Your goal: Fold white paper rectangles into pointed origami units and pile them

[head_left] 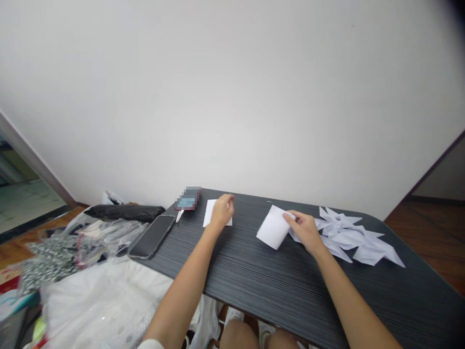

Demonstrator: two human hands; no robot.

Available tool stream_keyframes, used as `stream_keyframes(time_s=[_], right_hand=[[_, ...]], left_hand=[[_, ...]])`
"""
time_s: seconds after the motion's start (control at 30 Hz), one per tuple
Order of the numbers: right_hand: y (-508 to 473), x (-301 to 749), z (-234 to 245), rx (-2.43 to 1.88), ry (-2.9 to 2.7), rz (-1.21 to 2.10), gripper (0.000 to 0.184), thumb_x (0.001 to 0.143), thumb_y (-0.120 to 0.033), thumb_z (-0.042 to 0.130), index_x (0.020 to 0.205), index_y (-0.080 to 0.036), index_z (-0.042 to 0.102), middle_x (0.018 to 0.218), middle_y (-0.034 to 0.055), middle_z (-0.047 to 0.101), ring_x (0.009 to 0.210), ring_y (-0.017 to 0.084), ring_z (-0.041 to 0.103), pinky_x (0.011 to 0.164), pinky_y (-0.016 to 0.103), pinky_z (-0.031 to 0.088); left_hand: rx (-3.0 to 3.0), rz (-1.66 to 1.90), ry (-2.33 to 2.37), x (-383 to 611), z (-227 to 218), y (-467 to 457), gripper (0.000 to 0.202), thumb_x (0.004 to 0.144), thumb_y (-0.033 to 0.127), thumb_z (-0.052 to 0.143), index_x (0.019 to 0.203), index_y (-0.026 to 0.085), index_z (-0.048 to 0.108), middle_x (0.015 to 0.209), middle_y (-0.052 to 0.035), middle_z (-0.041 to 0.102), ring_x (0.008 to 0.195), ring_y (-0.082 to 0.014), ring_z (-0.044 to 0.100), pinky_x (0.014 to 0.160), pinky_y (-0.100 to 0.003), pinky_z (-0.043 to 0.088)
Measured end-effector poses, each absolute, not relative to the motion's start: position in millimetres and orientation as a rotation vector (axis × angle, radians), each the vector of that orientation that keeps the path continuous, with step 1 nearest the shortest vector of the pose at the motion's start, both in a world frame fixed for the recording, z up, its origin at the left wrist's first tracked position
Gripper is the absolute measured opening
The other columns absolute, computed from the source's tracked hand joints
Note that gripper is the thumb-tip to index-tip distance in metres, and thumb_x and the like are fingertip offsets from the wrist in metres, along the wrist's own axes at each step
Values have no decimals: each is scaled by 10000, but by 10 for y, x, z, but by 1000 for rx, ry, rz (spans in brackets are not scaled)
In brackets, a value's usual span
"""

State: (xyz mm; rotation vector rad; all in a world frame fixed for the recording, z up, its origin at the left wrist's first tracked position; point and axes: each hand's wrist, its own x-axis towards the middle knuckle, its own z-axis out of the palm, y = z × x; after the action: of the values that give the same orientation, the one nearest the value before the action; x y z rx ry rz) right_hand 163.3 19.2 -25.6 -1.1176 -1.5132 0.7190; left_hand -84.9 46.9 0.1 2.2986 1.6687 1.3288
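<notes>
A white sheet of paper, apparently folded over, is gripped at its upper right corner by my right hand, thumb on top. It is held just over the dark table, tilted. My left hand is over another white piece of paper that lies on the table and is partly covered by the hand. The left fingers are curled together; what is between them, if anything, cannot be made out. Right of my right hand lies a pile of folded white paper pieces with pointed ends.
The dark wood-grain table stands against a pale wall. At its left lie a smartphone and a blurred-out dark item with a white strip beside it. Plastic-wrapped goods crowd the left side below.
</notes>
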Motion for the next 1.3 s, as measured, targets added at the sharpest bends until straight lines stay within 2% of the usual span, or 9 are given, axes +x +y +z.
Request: stream_keyframes(time_s=[0.1,0.2,0.3,0.43,0.53,0.7,0.9,1.1,1.3], right_hand=[[194,1603,-246,-1128,-1537,719,308,701,-373,512,787,-103,633,706,55,624,661,169,544,583,244,411],[190,1572,-238,-1155,-1580,710,309,707,-379,499,768,-109,636,687,45,621,637,163,539,564,238,405],[181,1557,-240,-1189,-1604,688,304,709,-379,497,757,-112,634,681,42,619,631,162,536,565,240,403],[197,1571,-282,-1192,-1587,694,308,708,-385,498,760,-112,631,687,45,617,634,163,537,564,241,407],[227,1592,-324,-1179,-1588,719,318,708,-395,496,769,-114,632,685,45,615,627,161,536,554,241,411],[237,1594,-328,-1174,-1591,708,314,703,-395,501,754,-114,631,699,49,621,642,167,540,570,247,419],[202,1547,-285,-1170,-1576,740,319,690,-400,518,759,-111,633,695,53,622,651,179,547,583,261,427],[214,1548,-307,-1163,-1554,765,321,672,-398,537,765,-109,643,671,53,619,639,180,543,576,270,436],[205,1584,-286,-1156,-1555,796,322,688,-404,524,745,-106,632,661,45,603,631,165,532,571,254,420]], left_hand=[[2226,1400,2181,-1518,15,402,289,762,103,352,943,145,574,1033,-97,532,985,-179,473,886,-320,332],[2161,1261,2540,-1947,-38,290,279,784,223,401,1011,182,558,1216,-105,401,1145,-228,336,954,-419,218],[2050,1100,2686,-2065,-133,234,308,805,335,374,1045,239,540,1274,-88,339,1197,-254,255,933,-517,163],[2003,1015,2670,-2020,-212,260,334,820,403,313,1001,279,565,1305,-58,303,1217,-255,217,920,-545,140],[1961,1023,2647,-2006,-199,270,343,825,402,299,968,277,584,1298,-48,317,1220,-259,208,926,-535,132],[2024,1286,2542,-1939,-94,195,332,846,302,286,1069,226,519,1289,-77,330,1188,-233,278,945,-467,145],[2489,1238,1959,-1483,-66,130,267,839,189,306,945,176,551,1128,-84,485,1058,-178,426,910,-380,241],[2542,1115,1175,-657,-17,194,257,836,209,330,952,150,551,1000,-87,531,944,-147,490,830,-287,368],[2266,1082,1023,-157,-59,296,320,845,306,308,903,119,561,898,-66,560,852,-132,500,790,-251,380]])
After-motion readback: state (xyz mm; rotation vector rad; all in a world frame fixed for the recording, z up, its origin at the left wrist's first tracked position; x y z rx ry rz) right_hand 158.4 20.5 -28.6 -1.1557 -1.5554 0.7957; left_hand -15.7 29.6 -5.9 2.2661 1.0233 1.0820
